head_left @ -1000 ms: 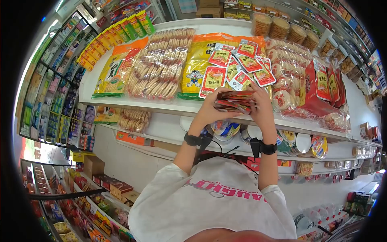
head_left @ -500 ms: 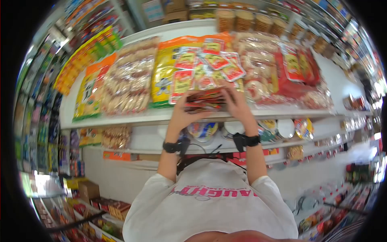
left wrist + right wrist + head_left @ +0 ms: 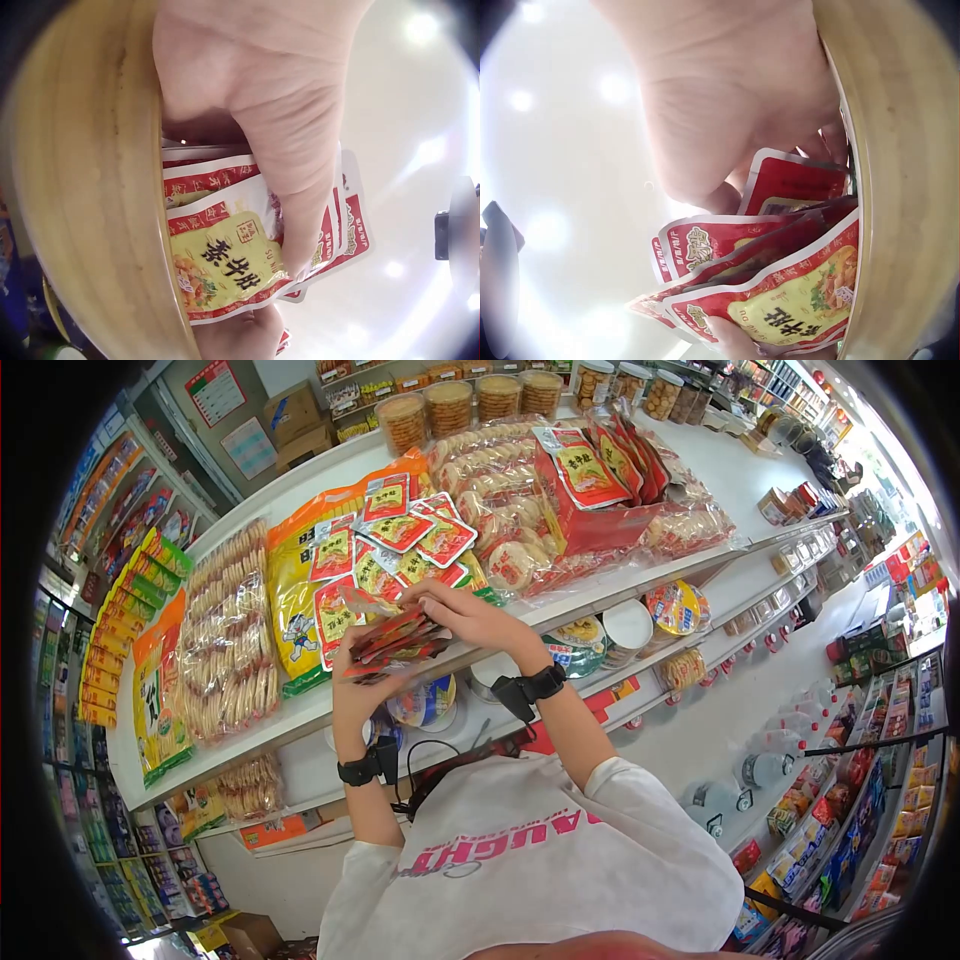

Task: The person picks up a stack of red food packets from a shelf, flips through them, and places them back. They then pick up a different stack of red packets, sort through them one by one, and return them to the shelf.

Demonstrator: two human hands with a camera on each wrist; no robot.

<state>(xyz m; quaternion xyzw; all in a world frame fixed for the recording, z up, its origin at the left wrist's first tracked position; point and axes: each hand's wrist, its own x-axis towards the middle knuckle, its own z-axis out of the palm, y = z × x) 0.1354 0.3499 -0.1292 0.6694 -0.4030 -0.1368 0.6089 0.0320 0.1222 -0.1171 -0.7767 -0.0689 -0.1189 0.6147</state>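
Between the two hands is a stack of small red and yellow snack packets (image 3: 398, 644). The left hand (image 3: 358, 685) grips the stack from its left side; in the left wrist view its thumb lies across the front packet (image 3: 225, 259). At the stack's upper right, the right hand (image 3: 470, 622) pinches packets, and the right wrist view has one packet (image 3: 791, 184) under its fingers, apart from the fanned others (image 3: 795, 300). Just beyond the hands, loose packets of the same kind (image 3: 395, 532) lie on a large yellow bag (image 3: 297, 622).
A red display box (image 3: 600, 528) with upright packets stands to the right on bagged round crackers (image 3: 510, 565). Bagged biscuits (image 3: 225, 635) lie at the left. Tubs of biscuits (image 3: 448, 408) line the back. Below the shelf edge (image 3: 240, 748) are bowl-shaped containers (image 3: 628, 625).
The head view has turned, so the shelf now slants and more of its right side shows. Both hands still hold the stack; the right hand now reaches across its top from the right.
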